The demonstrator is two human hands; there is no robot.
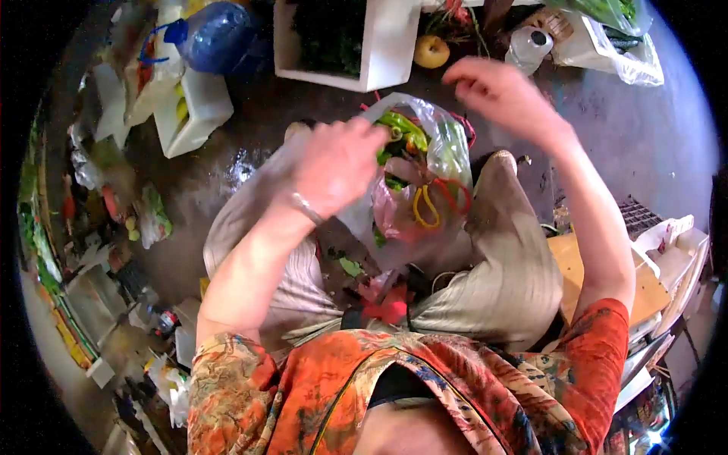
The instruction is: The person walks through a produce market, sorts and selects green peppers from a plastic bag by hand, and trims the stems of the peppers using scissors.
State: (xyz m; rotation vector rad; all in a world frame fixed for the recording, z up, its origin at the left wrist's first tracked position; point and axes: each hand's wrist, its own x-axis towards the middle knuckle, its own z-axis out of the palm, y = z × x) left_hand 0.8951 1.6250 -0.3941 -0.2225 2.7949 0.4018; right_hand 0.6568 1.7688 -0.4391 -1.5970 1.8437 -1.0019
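Note:
A clear plastic bag (449,148) stands open between the knees, with green peppers (407,130) in its upper part. Scissors with yellow and red handles (426,208) lie at the bag, beside pink plastic (390,208). Blurred by motion, my left hand (337,165) is over the bag's left edge, its fingertips close to the peppers; what they hold, if anything, is hidden. My right hand (489,87) hovers above and right of the bag, near a round yellowish fruit (431,51). Its fingers are loosely bent and apart, with nothing visible between them.
A white foam box (390,45) with dark greens stands ahead. To its left are a blue water jug (220,36) and a smaller white box (199,114). A clear bottle (528,47) is at the upper right. A wooden board (569,265) lies right of the knee.

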